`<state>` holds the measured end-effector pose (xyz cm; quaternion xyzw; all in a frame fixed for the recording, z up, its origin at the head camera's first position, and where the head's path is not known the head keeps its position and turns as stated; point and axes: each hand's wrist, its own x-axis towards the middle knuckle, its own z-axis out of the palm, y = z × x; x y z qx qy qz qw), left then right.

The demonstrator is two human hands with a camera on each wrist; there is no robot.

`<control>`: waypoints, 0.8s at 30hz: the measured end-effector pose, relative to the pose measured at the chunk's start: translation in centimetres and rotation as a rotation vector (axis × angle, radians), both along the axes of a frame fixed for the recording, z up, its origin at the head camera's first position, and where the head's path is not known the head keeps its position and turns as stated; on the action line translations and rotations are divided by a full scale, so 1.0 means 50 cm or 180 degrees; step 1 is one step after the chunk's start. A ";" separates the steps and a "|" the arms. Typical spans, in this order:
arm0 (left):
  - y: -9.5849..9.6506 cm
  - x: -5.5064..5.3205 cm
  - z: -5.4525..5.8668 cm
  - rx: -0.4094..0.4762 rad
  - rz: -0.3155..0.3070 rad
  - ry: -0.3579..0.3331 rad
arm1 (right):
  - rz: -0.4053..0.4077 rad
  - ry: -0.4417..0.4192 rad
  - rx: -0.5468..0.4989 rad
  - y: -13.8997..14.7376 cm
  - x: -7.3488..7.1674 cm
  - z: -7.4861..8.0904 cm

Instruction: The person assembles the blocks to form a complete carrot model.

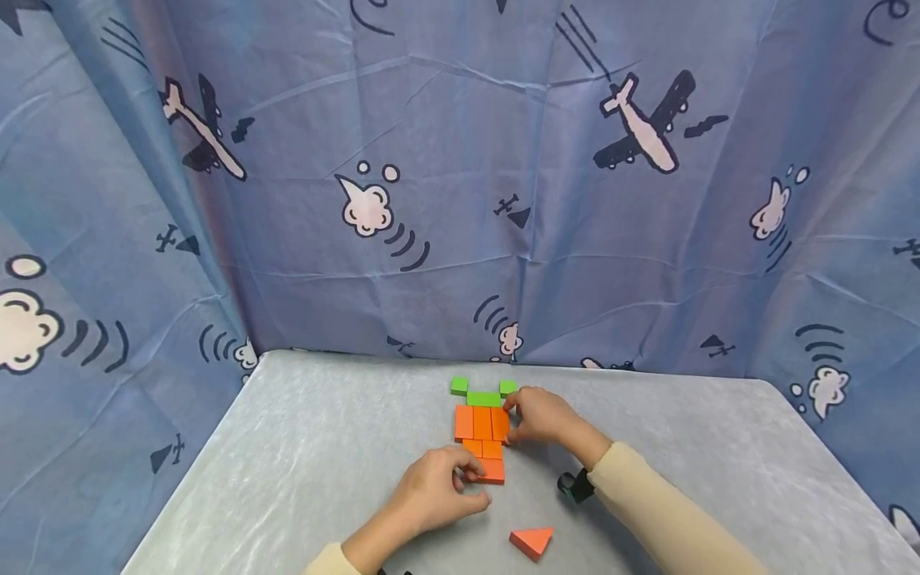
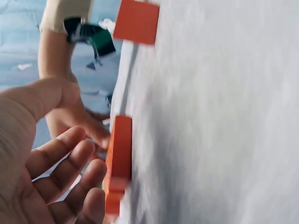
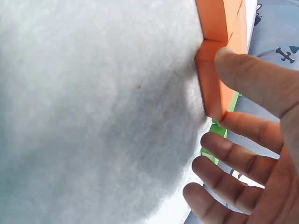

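Observation:
Flat on the table lies a figure of orange and green blocks. My right hand [image 1: 542, 415] pinches the right-hand orange block [image 3: 209, 88] of its wide row, thumb at the near end and index finger at the far end. The other fingers of that hand spread loosely. My left hand [image 1: 438, 489] hovers at the left of the lowest red-orange block [image 1: 492, 471], fingers loosely bent and holding nothing; contact there is unclear. A green block [image 1: 484, 398] tops the wide row, with small green cubes [image 1: 459, 386] at its two upper corners.
A red-orange triangular block [image 1: 532, 542] lies alone on the pale table [image 1: 287, 447], nearer than the figure. A dark wrist device [image 1: 575, 485] is strapped at the right sleeve. Behind the table hangs a blue curtain [image 1: 446, 319] printed with planes.

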<state>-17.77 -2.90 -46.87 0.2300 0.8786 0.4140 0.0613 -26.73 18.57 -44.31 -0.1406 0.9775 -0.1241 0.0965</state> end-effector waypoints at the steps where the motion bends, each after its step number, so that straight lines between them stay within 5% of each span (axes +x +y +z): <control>1: 0.002 0.005 0.003 0.0057 -0.0061 -0.0042 | -0.0001 0.0009 -0.0002 0.000 0.000 0.001; 10: 0.038 0.045 0.008 0.0361 -0.0455 -0.0528 | 0.0002 -0.0008 0.0060 -0.002 -0.005 0.003; 24: 0.095 0.076 -0.007 0.0265 -0.0477 -0.0658 | -0.0019 -0.0037 0.0013 -0.002 -0.003 0.003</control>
